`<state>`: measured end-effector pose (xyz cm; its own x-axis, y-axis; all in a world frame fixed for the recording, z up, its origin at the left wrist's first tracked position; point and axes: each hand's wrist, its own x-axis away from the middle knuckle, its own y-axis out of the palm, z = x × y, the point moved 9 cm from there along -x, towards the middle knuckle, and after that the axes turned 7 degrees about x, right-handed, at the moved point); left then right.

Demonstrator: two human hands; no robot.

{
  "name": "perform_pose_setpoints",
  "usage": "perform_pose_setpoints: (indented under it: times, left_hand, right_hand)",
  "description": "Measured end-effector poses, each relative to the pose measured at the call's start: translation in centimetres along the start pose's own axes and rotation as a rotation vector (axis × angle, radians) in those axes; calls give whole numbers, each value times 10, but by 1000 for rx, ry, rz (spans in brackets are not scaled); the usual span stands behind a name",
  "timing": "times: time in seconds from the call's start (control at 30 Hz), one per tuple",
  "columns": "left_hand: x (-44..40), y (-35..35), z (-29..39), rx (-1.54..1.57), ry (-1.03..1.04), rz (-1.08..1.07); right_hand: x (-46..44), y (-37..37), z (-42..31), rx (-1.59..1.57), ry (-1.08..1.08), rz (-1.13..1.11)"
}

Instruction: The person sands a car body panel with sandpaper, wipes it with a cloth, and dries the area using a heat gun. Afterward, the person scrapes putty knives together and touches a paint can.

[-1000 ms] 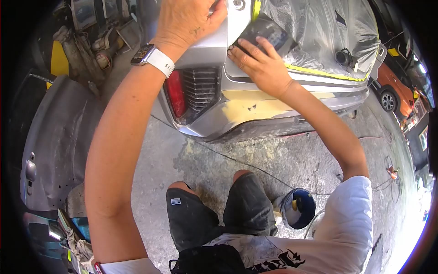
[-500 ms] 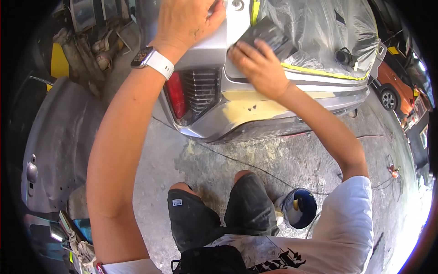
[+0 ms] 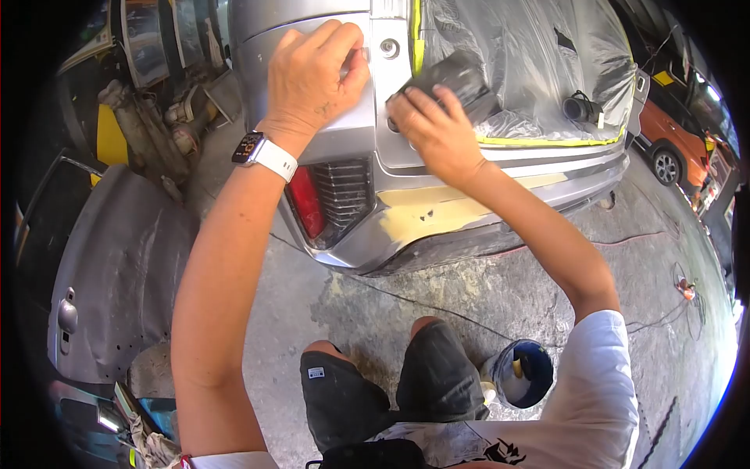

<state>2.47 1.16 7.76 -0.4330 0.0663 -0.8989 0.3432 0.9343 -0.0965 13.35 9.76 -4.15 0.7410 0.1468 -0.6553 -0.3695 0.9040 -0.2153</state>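
My left hand (image 3: 319,76), a watch on its wrist, rests against the silver car body (image 3: 332,129) above the red tail lamp (image 3: 305,202). Its fingers are curled; whatever lies under them is hidden. To its right, my right hand (image 3: 437,133) has its fingers round the near edge of a dark, flat sheet or pad (image 3: 453,82), slightly blurred. This piece lies across the pale panel by the yellow tape (image 3: 418,55) and overlaps the clear plastic film (image 3: 523,62). Beige filler patches (image 3: 430,215) mark the bumper below.
A dark bucket (image 3: 544,375) stands on the concrete floor (image 3: 312,293) beside my right knee. A loose grey car door (image 3: 117,273) and used parts are at the left. Cables cross the floor. An orange car (image 3: 680,137) is at the far right.
The view has shifted, so the car and floor appear lower and my left hand shows whole. My right hand and the dark piece have moved a little against the panel.
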Motion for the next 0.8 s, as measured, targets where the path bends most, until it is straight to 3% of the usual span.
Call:
perform_pose_setpoints:
  times: [0.1, 0.3, 0.43, 0.63, 0.8]
  left_hand:
    - [0, 0, -1, -6, -22, -22]
    - [2, 1, -3, 0, -25, -14]
    - [-1, 2, -3, 18, -19, -26]
    - [-2, -5, 5, 37, 20, 10]
    - [-2, -8, 6, 28, -22, 26]
  right_hand:
    - [9, 3, -22, -70, -73, 30]
    - [0, 7, -10, 2, 35, -20]
    - [3, -6, -10, -48, -31, 81]
    - [9, 3, -17, -35, 16, 26]
    - [8, -1, -9, -39, 1, 106]
